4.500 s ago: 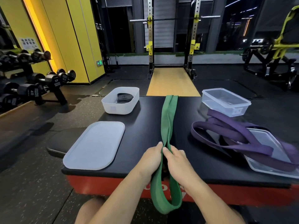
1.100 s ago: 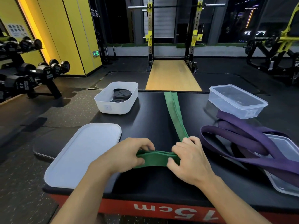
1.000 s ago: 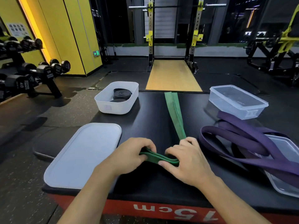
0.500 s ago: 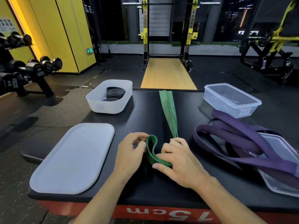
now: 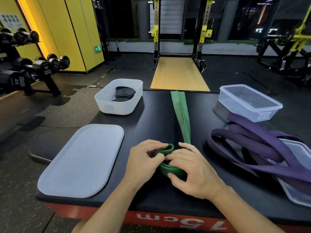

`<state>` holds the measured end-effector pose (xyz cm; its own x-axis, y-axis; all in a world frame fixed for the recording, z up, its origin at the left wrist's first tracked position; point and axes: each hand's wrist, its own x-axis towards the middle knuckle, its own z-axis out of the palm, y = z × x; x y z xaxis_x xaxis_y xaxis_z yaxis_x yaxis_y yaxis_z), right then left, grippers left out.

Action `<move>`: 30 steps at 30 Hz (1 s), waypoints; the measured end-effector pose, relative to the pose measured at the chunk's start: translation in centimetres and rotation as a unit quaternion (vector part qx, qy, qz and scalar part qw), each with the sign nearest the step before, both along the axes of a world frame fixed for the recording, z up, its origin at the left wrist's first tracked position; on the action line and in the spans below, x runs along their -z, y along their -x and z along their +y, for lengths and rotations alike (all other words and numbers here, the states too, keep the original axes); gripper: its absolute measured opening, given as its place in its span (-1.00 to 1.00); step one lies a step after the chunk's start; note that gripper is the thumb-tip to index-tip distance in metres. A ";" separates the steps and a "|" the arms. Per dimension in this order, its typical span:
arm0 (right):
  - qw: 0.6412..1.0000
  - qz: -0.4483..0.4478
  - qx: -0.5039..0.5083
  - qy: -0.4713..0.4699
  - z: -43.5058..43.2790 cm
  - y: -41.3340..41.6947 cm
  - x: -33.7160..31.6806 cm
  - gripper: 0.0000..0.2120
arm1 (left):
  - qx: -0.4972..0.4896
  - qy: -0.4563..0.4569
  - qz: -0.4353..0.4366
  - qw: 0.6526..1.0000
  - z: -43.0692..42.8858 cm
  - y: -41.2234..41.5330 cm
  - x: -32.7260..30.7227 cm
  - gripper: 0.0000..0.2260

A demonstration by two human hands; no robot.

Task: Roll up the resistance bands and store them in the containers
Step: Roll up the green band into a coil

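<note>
Both hands, left hand (image 5: 143, 163) and right hand (image 5: 190, 172), grip the coiled near end of a green band (image 5: 180, 115) on a black table (image 5: 151, 125).

Bare black tabletop (image 5: 151, 121) between white lid (image 5: 80, 158) and purple bands (image 5: 252, 148)

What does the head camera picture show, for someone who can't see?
The left hand and right hand curl the near end of a green band into a roll on a black platform. A white tub holds rolled black bands; a purple band lies loose at right.
</note>
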<state>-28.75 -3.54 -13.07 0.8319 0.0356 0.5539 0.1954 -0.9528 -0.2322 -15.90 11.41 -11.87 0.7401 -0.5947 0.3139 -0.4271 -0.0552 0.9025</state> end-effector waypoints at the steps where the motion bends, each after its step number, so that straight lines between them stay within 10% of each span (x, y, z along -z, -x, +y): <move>1: 1.000 -0.005 0.005 -0.002 0.0 0.0 0.0 -0.87 | -0.006 0.000 -0.005 1.000 0.0 0.0 0.1 -0.67; 30: 0.998 -0.001 0.061 -0.001 -0.6 -0.3 0.5 -0.64 | 0.090 -0.074 0.118 0.986 0.7 -1.7 -1.1 -0.76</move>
<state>-28.42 -4.14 -13.57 0.8289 -0.0672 0.5553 0.0784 -0.9690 -0.2343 -14.24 12.07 -10.75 0.6602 -0.7497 0.0462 -0.2216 -0.1357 0.9657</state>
